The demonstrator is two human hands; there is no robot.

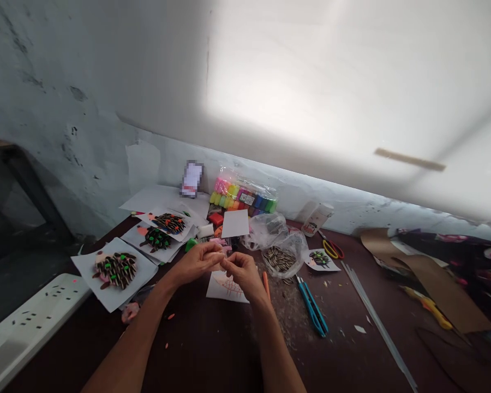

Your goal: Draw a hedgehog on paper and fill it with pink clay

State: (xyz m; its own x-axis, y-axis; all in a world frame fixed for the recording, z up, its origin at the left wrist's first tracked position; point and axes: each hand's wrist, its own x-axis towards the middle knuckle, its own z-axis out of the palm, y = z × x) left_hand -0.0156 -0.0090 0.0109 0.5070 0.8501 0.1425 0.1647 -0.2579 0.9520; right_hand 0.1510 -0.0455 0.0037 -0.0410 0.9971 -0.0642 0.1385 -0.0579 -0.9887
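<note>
My left hand (197, 264) and my right hand (243, 274) meet above the table with their fingertips pinched together. Whatever lies between the fingers is too small and too covered to make out. Below them a white card (215, 292) bears an orange line drawing, partly hidden by my right hand. An orange pen-like stick (266, 285) lies beside my right wrist. Just beyond the hands are a green clay piece (191, 244) and a blank white card (235, 223). Striped sunflower seeds (280, 259) fill an open clear plastic bag to the right.
Finished seed-hedgehog cards (117, 270) lie at left beside a white power strip (49, 314). Coloured clay packs (245, 196) lean at the wall near a phone (192, 179). Blue-handled pliers (312, 307), scissors (331, 248), glue sticks (376, 322) and a yellow glue gun (429, 308) lie right.
</note>
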